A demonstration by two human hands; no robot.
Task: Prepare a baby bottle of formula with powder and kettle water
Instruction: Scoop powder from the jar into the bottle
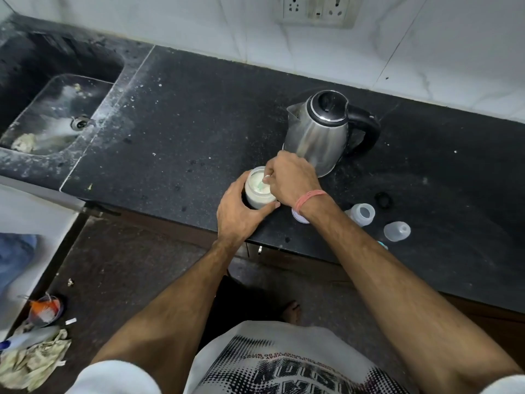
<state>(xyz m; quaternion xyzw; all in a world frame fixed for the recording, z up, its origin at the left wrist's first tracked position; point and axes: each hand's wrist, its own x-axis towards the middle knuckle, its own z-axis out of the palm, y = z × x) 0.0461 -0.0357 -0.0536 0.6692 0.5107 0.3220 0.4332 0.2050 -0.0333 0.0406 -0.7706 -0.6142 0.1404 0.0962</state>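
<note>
Landmark: the kettle (321, 135), steel with a black handle, lid closed, standing on the dark counter (199, 109).
Sink (59, 112): far left of the kettle, sunk into the counter, with whitish residue around its drain.
Left hand (241, 213): left of and nearer than the kettle, fingers and thumb wrapped round the powder jar, probably to steady it while it is being scooped from.
Powder jar (258, 191): just in front of the kettle's base, open, nearly full of white powder.
Right hand (292, 179): directly in front of the kettle, fingers pinched together on a small scoop (262, 185) dipped into the jar, probably measuring powder.
Jar lid (298, 217): under the right wrist, set aside; mostly hidden.
Baby bottle (362, 213): nearer than the kettle and to its right, open and within reach, apparently waiting for powder.
Bottle cap (397, 231): right of the bottle, set apart.
</note>
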